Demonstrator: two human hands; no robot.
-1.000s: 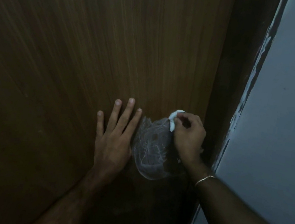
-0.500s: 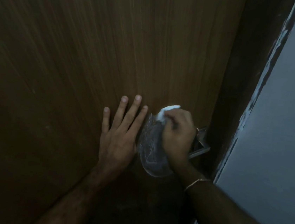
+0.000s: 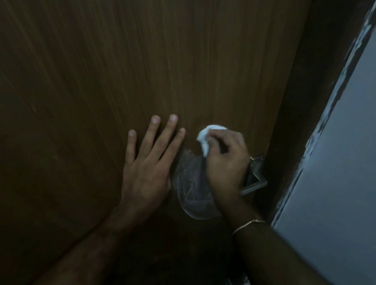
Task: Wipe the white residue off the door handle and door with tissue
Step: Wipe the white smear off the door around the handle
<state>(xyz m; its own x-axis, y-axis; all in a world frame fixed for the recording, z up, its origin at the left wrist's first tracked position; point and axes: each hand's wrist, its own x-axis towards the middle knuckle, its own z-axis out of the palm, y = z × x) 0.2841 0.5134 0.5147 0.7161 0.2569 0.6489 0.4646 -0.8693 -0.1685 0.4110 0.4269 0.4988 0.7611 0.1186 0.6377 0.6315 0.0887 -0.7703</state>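
Observation:
A dark brown wooden door (image 3: pixel 145 55) fills most of the view. A smeared patch of white residue (image 3: pixel 192 189) sits on it near the latch side. My right hand (image 3: pixel 225 165) is shut on a crumpled white tissue (image 3: pixel 206 136) and presses it against the door at the top of the patch. The metal door handle (image 3: pixel 254 181) pokes out from behind that hand, mostly hidden. My left hand (image 3: pixel 149 161) lies flat on the door, fingers spread, just left of the residue.
The dark door frame (image 3: pixel 303 108) runs along the right of the door. Beyond it stands a pale grey wall (image 3: pixel 364 150) with a rough paint edge. The scene is dim.
My right hand with the tissue has slid left across the residue patch, uncovering part of the metal handle. The left hand has stayed flat on the door.

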